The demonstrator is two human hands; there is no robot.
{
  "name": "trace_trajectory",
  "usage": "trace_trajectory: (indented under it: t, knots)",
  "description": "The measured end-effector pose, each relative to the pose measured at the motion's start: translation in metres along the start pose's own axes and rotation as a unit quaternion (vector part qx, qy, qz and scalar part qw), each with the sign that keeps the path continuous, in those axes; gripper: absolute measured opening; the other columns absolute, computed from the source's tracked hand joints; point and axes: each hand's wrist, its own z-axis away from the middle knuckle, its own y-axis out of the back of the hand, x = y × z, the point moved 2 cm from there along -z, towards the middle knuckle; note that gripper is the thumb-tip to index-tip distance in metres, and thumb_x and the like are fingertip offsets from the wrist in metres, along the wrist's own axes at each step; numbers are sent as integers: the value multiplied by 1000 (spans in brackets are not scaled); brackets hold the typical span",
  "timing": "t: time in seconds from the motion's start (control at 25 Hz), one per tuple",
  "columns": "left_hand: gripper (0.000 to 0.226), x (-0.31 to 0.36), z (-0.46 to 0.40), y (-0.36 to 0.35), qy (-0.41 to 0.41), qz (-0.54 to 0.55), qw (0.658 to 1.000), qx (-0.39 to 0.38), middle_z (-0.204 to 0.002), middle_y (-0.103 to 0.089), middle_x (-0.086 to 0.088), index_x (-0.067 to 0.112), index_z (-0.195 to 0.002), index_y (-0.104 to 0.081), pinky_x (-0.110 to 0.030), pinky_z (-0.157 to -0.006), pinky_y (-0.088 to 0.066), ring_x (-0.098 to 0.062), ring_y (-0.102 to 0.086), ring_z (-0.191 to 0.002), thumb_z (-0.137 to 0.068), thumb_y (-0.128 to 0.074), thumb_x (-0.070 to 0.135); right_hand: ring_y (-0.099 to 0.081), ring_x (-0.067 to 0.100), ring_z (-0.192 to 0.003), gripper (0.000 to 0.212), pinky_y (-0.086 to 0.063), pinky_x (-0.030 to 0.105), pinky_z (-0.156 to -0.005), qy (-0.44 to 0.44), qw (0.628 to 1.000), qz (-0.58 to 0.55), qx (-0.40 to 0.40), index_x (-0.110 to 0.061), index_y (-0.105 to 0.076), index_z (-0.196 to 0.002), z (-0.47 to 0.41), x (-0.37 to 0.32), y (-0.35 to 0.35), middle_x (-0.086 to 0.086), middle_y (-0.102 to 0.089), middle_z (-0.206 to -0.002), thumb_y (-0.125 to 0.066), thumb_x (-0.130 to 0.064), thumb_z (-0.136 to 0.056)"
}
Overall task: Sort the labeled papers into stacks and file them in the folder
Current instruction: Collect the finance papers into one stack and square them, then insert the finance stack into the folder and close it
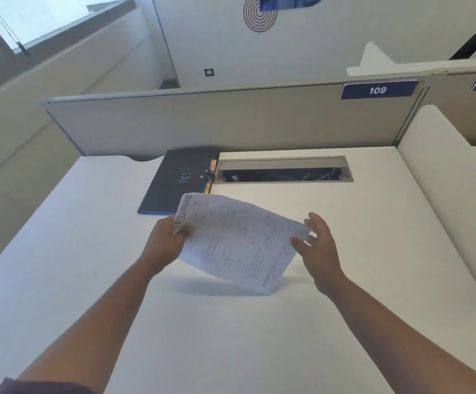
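Note:
A thin stack of printed papers (237, 240), hand-labelled "FINANCE" along its left edge, hangs in the air above the white desk (231, 336). My left hand (164, 241) grips the stack's left edge with thumb on top. At the right edge my right hand (318, 245) has its fingers spread, with the fingertips touching the paper's corner. Behind the papers a dark folder (178, 184) lies closed on the desk, with coloured tabs sticking out of its right side.
A cable tray (283, 173) with its lid raised is set into the desk right of the folder. A grey partition (217, 118) with a "109" sign (378, 90) closes off the back. A white side panel (444, 177) stands at the right.

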Motion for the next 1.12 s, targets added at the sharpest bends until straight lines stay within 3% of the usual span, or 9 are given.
trace_trajectory:
  t: [0.12,0.24,0.36,0.56,0.72,0.84,0.96,1.04,1.12]
  knots:
    - [21,4,-17,24,-36,-68,997,-29,-94,-73,15,31,-92,-68,-29,-70,-48,-12,-66,-90,-102,-59,14,-41,5,-129,66,-34,27,-104,31,995,97,6,-31,-42,-153,0,-9,-28,-17,-43,-143,-71,-13,-96]
    - [16,-1,-38,46,-65,-117,989,-61,-99,-72,6,26,-103,-70,-35,-78,-53,-19,-67,-92,-103,-57,17,-51,8,-124,46,-40,30,-103,51,977,200,-49,-29,-55,-143,3,-21,-70,-16,-56,-138,-64,-16,-99]
    - [17,-16,-59,70,-86,-151,980,-95,-104,-74,2,24,-108,-73,-43,-86,-57,-22,-67,-95,-103,-58,17,-64,18,-103,20,-48,40,-95,69,933,346,-69,-29,-67,-117,3,-33,-118,-13,-71,-111,-55,-23,-102]
    - [17,-40,-95,93,-127,-193,956,-178,-98,-73,1,27,-95,-72,-48,-83,-61,-25,-69,-89,-102,-60,18,-66,24,-87,19,-52,38,-76,18,947,288,-139,-19,-67,-97,7,-29,-177,0,-71,-95,-50,-21,-106]
    - [13,-48,-115,94,-151,-187,949,-203,-101,-72,9,34,-99,-70,-51,-88,-61,-20,-68,-94,-99,-64,22,-68,24,-87,21,-52,36,-78,-11,957,268,-111,-20,-67,-92,8,-16,-193,1,-72,-95,-51,-21,-105]
    - [28,-53,-126,87,-174,-140,964,-145,-113,-65,22,41,-117,-62,-47,-99,-56,-16,-64,-106,-94,-74,32,-75,19,-87,22,-59,36,-79,-45,971,226,-68,-22,-72,-95,-1,-11,-186,-3,-78,-96,-53,-19,-104]
    - [68,-71,-136,84,-160,-105,981,-31,-149,-56,6,27,-149,-49,-46,-113,-45,-21,-52,-135,-89,-81,35,-77,18,-85,22,-63,34,-72,-89,987,136,-6,-19,-75,-100,-18,-2,-170,-3,-81,-95,-54,-15,-105]
    - [73,-90,-141,79,-158,-108,982,-13,-156,-51,0,22,-153,-45,-46,-115,-42,-24,-47,-142,-90,-80,33,-77,12,-79,22,-59,23,-62,-111,990,72,48,-18,-75,-101,-31,7,-160,-5,-81,-93,-54,-12,-105]
    - [78,-110,-148,68,-149,-141,978,-35,-159,-46,-1,21,-156,-41,-47,-117,-38,-26,-41,-147,-90,-80,33,-75,12,-82,22,-58,25,-65,-126,986,27,111,-18,-74,-102,-48,16,-151,-5,-79,-98,-54,-9,-104]
